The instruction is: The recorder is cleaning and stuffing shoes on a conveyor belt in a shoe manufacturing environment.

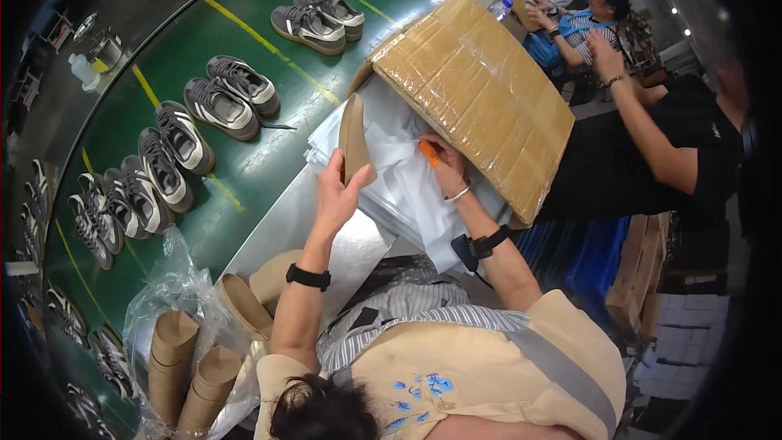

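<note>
Pinched a brown insert (352, 134) in the left hand (336, 194) over pale sheets (399, 185), likely to keep it clear. Held the right hand (448, 169) at the sheets beneath the carton (481, 81); could not tell if clamped.

Curved piece (353, 138): matt brown card, smooth. Sheets (399, 187): thin paper-like material, pale, creased. Box (472, 81): brown cardboard under glossy, wrinkled clear plastic. Bag (183, 277): clear glossy plastic, crumpled. Table (358, 246): shiny smooth metal. Belt (175, 57): smooth, low sheen. Pallet (635, 265): bare wood, matt.
</note>
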`<state>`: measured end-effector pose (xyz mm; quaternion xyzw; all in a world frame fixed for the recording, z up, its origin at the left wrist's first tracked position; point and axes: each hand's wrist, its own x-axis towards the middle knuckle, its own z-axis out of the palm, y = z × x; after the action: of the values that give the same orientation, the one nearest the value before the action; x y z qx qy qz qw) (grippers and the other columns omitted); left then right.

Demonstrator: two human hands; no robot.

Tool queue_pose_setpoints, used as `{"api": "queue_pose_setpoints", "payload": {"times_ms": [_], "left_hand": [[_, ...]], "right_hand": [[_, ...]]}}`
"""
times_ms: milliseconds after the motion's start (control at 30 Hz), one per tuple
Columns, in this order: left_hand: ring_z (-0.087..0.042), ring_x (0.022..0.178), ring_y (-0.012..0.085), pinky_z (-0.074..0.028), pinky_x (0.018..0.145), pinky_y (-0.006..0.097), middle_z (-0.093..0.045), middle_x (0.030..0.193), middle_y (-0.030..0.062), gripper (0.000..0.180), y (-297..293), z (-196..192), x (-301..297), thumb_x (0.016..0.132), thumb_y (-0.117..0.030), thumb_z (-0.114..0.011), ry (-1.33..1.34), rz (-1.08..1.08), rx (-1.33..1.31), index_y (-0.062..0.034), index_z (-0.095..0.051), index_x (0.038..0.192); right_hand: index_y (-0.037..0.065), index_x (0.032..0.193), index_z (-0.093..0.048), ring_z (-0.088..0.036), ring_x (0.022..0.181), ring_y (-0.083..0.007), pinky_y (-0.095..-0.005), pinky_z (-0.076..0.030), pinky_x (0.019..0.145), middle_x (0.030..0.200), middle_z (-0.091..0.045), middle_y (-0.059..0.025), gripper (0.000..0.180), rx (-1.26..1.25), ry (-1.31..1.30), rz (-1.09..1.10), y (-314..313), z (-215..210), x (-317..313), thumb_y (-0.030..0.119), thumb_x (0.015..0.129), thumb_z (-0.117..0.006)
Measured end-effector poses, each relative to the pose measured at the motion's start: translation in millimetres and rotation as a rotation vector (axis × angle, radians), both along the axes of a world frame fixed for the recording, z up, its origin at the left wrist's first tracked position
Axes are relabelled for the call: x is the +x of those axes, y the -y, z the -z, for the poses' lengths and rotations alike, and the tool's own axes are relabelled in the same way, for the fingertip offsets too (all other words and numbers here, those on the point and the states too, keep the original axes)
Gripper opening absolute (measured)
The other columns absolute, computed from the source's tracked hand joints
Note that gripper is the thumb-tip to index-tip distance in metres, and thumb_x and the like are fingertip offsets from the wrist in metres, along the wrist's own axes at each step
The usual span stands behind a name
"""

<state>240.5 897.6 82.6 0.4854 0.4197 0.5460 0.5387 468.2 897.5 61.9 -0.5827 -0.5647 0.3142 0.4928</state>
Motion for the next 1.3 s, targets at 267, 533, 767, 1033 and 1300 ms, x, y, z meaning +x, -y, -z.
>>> {"api": "queue_pose_setpoints", "payload": {"times_ms": [267, 533, 767, 1033, 1300], "left_hand": [[-0.056, 0.092, 0.0094, -0.047, 0.082, 0.025, -0.059, 0.103, 0.0043, 0.024, 11.9, -24.4, -27.4, 0.090, -0.005, -0.059, 0.327, -0.127, 0.002, 0.0002, -0.050, 0.111], [-0.055, 0.092, 0.0099, -0.046, 0.082, 0.026, -0.058, 0.101, 0.0051, 0.024, 18.6, -7.9, 8.2, 0.089, -0.004, -0.060, 0.415, 0.059, -0.058, -0.0004, -0.049, 0.109], [-0.057, 0.094, 0.0118, -0.046, 0.084, 0.027, -0.059, 0.103, 0.0071, 0.024, 28.5, -27.6, -40.1, 0.088, -0.002, -0.060, 0.487, -0.283, -0.019, -0.0002, -0.048, 0.108], [-0.057, 0.090, 0.0117, -0.047, 0.081, 0.026, -0.059, 0.100, 0.0079, 0.024, 36.5, -29.5, -8.8, 0.087, 0.000, -0.060, 0.379, -0.041, 0.022, 0.0009, -0.047, 0.107], [-0.064, 0.081, 0.0194, -0.050, 0.073, 0.030, -0.064, 0.086, 0.0138, 0.046, 38.7, -29.2, -51.8, 0.082, 0.000, -0.062, 0.117, -0.552, 0.023, 0.0011, -0.043, 0.124]], "right_hand": [[0.001, 0.087, -0.059, -0.056, 0.077, -0.0258, -0.0320, -0.045, 0.068, 0.081, -0.055, -0.0116, 0.016, 0.229, 0.664, -0.258, 11.1, -26.5, -27.2, 0.007, 0.077, -0.070], [-0.001, 0.094, -0.062, -0.058, 0.086, -0.0144, -0.0246, -0.046, 0.074, 0.090, -0.062, -0.0050, 0.014, -0.047, -0.076, -0.076, 2.4, -2.7, -13.0, -0.003, 0.080, -0.063], [-0.003, 0.091, -0.064, -0.058, 0.073, -0.0142, -0.0264, -0.047, 0.068, 0.081, -0.063, -0.0095, 0.009, 0.143, 0.416, -0.169, 12.8, -49.0, -47.6, 0.001, 0.083, -0.062], [-0.002, 0.097, -0.065, -0.062, 0.080, -0.0187, -0.0283, -0.048, 0.072, 0.089, -0.066, -0.0109, 0.016, -0.054, 0.193, -0.137, 11.6, -10.2, -51.6, 0.000, 0.082, -0.059], [0.001, 0.105, -0.063, -0.061, 0.095, -0.0168, -0.0281, -0.049, 0.085, 0.104, -0.065, -0.0079, 0.022, -0.101, -0.759, -0.038, 1.5, -5.8, -38.4, -0.004, 0.085, -0.054]]}}
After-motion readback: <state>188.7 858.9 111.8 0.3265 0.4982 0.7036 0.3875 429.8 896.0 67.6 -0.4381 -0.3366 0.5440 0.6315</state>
